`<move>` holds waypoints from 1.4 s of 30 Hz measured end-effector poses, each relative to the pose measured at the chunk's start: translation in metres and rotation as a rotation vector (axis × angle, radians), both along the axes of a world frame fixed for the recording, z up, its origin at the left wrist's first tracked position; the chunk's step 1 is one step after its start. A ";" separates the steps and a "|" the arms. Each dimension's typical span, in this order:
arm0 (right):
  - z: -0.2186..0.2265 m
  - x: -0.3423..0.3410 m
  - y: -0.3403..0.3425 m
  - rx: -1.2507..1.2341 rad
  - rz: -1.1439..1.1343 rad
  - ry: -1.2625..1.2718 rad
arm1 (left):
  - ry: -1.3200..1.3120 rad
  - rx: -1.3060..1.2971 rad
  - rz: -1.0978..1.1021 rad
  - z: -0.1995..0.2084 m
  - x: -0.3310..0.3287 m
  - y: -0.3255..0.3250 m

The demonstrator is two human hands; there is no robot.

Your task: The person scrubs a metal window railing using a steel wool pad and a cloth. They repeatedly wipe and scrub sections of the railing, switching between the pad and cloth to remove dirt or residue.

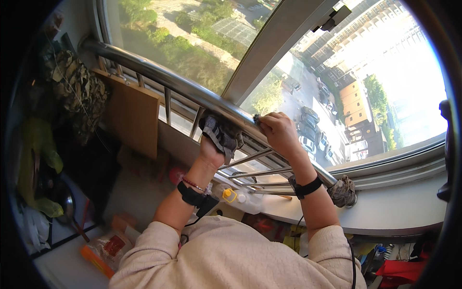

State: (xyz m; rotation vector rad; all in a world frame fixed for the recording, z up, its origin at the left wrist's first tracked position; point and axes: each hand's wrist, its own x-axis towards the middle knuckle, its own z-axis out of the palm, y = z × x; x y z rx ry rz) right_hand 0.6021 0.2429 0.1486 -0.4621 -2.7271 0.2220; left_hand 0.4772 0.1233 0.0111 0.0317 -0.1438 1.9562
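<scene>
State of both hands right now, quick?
Left hand: dark grey cloth bunched over it; fingers hidden, so open or closed can't be told.
Right hand: closed, pinching a small dark scrap.

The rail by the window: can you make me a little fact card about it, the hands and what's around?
Left hand: at the rail, fingers hidden by a dark cloth
Right hand: pinching a small dark scrap at the rail
Rail: shiny metal, slanting across
Rag: crumpled at the rail's right end
Board: wooden, under the rail's left part
Window: trees and parked cars outside
</scene>
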 end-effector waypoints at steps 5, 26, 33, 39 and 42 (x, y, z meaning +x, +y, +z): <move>-0.012 -0.041 -0.010 0.092 0.034 0.052 | -0.015 0.024 -0.003 -0.002 0.004 0.002; -0.011 -0.006 -0.018 0.159 -0.055 0.089 | 0.041 -0.010 0.045 0.009 0.017 -0.011; -0.019 -0.021 -0.031 0.127 -0.017 0.192 | 0.063 -0.061 0.049 0.007 0.026 -0.011; -0.022 -0.022 -0.019 0.121 0.006 0.220 | -0.004 -0.102 -0.005 0.003 0.021 -0.017; -0.018 -0.024 -0.016 0.122 0.117 0.252 | -0.061 -0.088 -0.029 0.006 0.017 -0.017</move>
